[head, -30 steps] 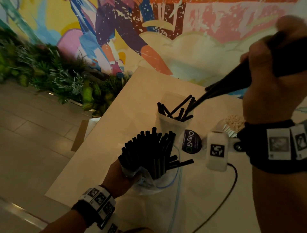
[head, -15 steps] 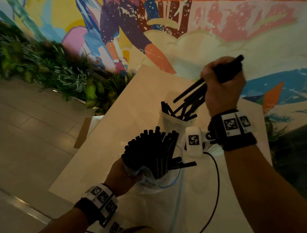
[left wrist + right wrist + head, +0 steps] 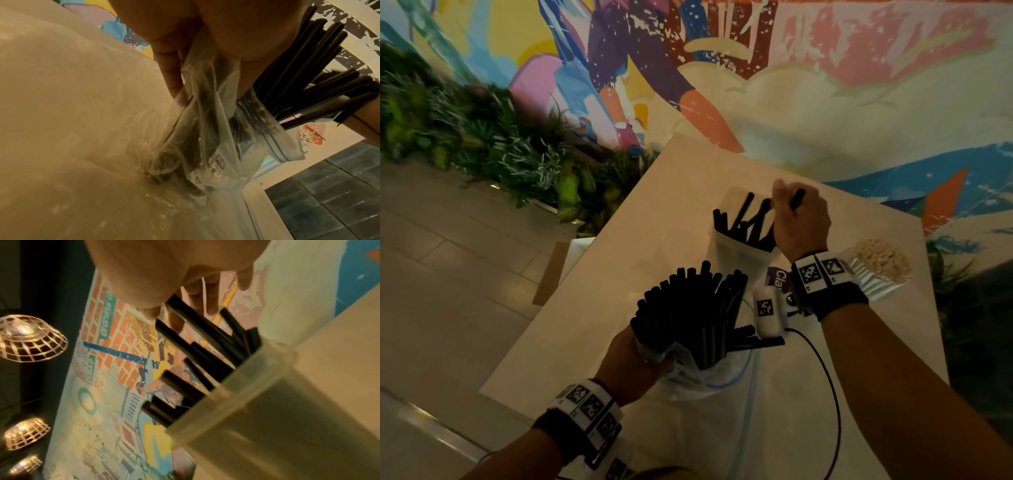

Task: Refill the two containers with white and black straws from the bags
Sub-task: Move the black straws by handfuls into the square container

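My left hand (image 3: 631,363) grips a clear zip bag (image 3: 688,373) standing on the table, with a thick bunch of black straws (image 3: 691,308) sticking up out of it. In the left wrist view my fingers (image 3: 170,76) are wrapped round the bag (image 3: 207,133) below the straws (image 3: 308,78). My right hand (image 3: 799,219) is at the mouth of a translucent container (image 3: 732,257) and holds a few black straws (image 3: 756,219) whose lower ends are inside it. The right wrist view shows that container (image 3: 273,402) and its straws (image 3: 197,345) under my fingers (image 3: 197,288). A second container of white straws (image 3: 880,263) stands to the right.
The pale table (image 3: 619,274) ends at the left over a tiled floor, with a white box (image 3: 577,253) and plants (image 3: 482,144) beside it. A purple round label (image 3: 779,279) lies between bag and container. A black cable (image 3: 828,387) trails across the table from my right wrist.
My right hand has come down from high on the right to the container's mouth, lowering its black straws into it. My left hand and the bag have stayed put.
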Demonstrator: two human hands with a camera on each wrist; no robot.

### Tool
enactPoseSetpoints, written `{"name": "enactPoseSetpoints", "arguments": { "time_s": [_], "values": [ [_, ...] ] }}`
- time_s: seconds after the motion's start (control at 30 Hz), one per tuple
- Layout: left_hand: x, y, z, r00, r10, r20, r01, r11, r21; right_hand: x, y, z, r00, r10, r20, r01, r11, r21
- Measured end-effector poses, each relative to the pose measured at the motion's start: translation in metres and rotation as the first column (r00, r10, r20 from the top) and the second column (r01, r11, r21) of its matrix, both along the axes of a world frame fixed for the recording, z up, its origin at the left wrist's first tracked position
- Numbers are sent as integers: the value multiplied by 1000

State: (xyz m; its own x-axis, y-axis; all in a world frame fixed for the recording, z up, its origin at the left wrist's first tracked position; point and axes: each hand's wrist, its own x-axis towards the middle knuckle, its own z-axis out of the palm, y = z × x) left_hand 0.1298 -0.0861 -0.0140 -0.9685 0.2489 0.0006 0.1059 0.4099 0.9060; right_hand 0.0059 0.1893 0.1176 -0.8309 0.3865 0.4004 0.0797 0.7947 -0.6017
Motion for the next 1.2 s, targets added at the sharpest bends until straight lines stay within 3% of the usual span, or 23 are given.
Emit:
{"name": "enactPoseSetpoints", "arguments": {
  "time_s": [0.07,0.13,0.23,0.3,0.33,0.4,0.47,0.5,0.53,0.6,0.67,0.77,0.87,0.97,1.03,1.1,1.13,1.2],
  "values": [
    [0,0,-1,1000,-9,6,9,1000,-3,4,1,-8,993,-18,120,15,1000,25],
    [-1,-1,-4,1000,-12,7,12,1000,-3,10,0,-8,990,-3,139,4,1000,-7],
    [-2,-4,-12,998,-59,-5,59,996,-66,10,-3,9,990,35,-135,-47,995,-83],
    [-3,-5,-15,998,-69,8,69,994,-84,4,-5,15,965,107,-241,-112,994,-7],
    [-3,-5,-15,998,-57,14,58,995,-80,1,-7,14,968,149,-201,-142,989,51],
    [-3,-3,-12,999,-37,22,39,997,-61,-3,-8,4,977,206,48,-211,969,127],
    [-3,-2,-10,999,-46,29,48,996,-69,-1,-9,-8,923,187,338,-242,962,129],
    [-4,-3,-11,998,-51,32,54,995,-88,0,-9,-11,910,175,375,-233,965,117],
    [-4,-4,-13,998,-58,33,61,992,-107,3,-9,-10,923,179,340,-224,970,99],
    [-5,-6,-16,996,-84,38,88,986,-138,11,-10,3,976,191,109,-198,979,57],
    [-5,-7,-17,994,-105,31,108,984,-145,23,-10,20,978,185,-93,-189,981,-38],
    [-4,-5,-11,999,-44,29,46,995,-87,57,-5,38,985,155,-71,-166,964,-209],
    [-4,-3,-7,999,-32,21,34,997,-71,94,10,33,995,84,51,-75,985,-154],
    [-4,-4,-4,1000,-28,11,28,998,-64,129,20,14,913,170,372,-89,970,-225],
    [-4,-4,-3,999,-44,12,45,997,-58,151,17,4,748,369,552,-196,917,-348],
    [-4,-4,-2,997,-68,26,69,997,-38,165,6,-5,626,490,606,-258,864,-432],
    [-4,-4,-1,997,-72,35,73,997,-31,168,-3,-9,635,520,571,-292,847,-445],
    [-5,-3,4,996,-67,66,67,998,-10,168,-23,-17,735,559,384,-378,807,-453]
  ]
}}
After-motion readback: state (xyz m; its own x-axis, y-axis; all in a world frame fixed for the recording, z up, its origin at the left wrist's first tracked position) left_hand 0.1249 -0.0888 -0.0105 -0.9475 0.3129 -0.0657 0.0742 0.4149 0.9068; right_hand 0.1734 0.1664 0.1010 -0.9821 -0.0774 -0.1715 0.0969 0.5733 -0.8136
